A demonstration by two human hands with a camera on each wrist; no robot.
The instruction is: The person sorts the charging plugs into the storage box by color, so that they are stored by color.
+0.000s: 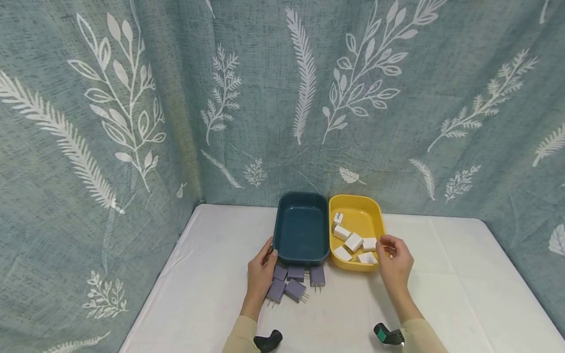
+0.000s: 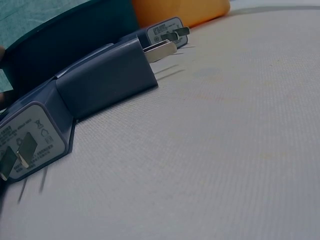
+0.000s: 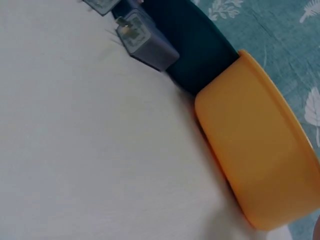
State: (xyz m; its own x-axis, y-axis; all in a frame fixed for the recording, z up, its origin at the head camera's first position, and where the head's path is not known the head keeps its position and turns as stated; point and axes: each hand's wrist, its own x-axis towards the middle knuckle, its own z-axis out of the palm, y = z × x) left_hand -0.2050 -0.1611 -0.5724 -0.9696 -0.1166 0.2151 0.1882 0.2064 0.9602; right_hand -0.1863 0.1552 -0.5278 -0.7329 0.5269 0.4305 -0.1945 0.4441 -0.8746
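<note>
At the front left corner of a dark blue bin [image 1: 301, 261], my left hand [image 1: 261, 268] holds the side, thumb by the rim. Fingertips [image 2: 6, 99] of that hand show against the bin's wall at the edge of the left wrist view. My right hand [image 1: 395, 260] has its thumb and bent fingers at the right rim of a yellow bin [image 1: 359, 208], pinching it. Several white wall chargers [image 1: 354, 242] lie inside the yellow bin. Several purple wall chargers [image 1: 295, 290] with metal prongs lie in front of the blue bin, beside my left hand.
The two bins stand side by side at the back of a white-covered table [image 1: 441, 274]. Behind them hangs a teal curtain [image 1: 265, 98] with white leaf prints. Black devices [image 1: 388, 335] sit by both wrists.
</note>
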